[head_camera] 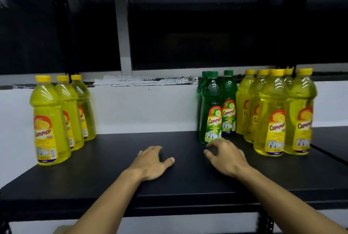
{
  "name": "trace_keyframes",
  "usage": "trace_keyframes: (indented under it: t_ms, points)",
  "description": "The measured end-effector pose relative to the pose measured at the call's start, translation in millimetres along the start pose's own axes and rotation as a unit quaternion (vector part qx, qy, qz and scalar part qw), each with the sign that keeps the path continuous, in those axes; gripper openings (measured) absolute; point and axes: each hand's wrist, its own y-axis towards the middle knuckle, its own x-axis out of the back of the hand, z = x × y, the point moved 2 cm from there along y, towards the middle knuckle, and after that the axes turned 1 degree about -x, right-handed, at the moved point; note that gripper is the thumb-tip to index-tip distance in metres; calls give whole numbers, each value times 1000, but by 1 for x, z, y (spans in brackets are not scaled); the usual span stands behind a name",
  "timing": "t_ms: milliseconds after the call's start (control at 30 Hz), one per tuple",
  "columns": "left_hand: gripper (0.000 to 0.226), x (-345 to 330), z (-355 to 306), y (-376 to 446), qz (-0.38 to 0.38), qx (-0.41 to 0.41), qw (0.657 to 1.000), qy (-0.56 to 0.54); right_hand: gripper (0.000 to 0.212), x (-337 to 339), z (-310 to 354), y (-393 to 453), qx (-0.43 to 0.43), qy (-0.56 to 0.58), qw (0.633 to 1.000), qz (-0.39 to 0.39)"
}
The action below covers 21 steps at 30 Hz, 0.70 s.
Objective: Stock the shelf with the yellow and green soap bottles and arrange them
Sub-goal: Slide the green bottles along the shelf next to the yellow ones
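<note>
1. Judged mid-arranging: bottles already standing on the black shelf (116, 160), none in hand.
2. Left hand (152, 164) resting palm-down on the shelf, fingers loosely spread, holding nothing.
3. Right hand (224, 156) reaching forward, fingers slack and slightly curled, fingertips just short of the front green bottle (211, 109), gripping nothing.
4. Counted on the left: three yellow bottles (49, 120) in a slanting row, upright, close together.
5. Counted at centre-right: three green bottles, one partly hidden behind the front one.
6. Counted on the right: a cluster of yellow bottles (271, 113), at least five or six by their caps; exact number unclear through overlap.
7. Wide bare stretch of shelf left between the left row and the green group.
8. Next move likely called for: closing round the front green bottle low on its body and sliding it upright into line, without knocking its neighbours.
</note>
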Motion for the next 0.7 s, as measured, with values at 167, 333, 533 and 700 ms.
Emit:
trace_keyframes:
  t_ms: [167,333,533,700]
  points:
    - [72,-3,-2,-2,-1,1,999,51,57,0,-21,26,-72,43,995,-58]
    - [72,-5,3,3,-20,-4,999,48,95,-8,-22,55,-100,98,986,-86]
    - [73,-8,8,9,-34,0,999,37,116,-14,-22,84,-116,114,983,-90]
    - [72,-9,9,12,-44,-2,998,37,105,-25,-32,102,-185,179,964,-65]
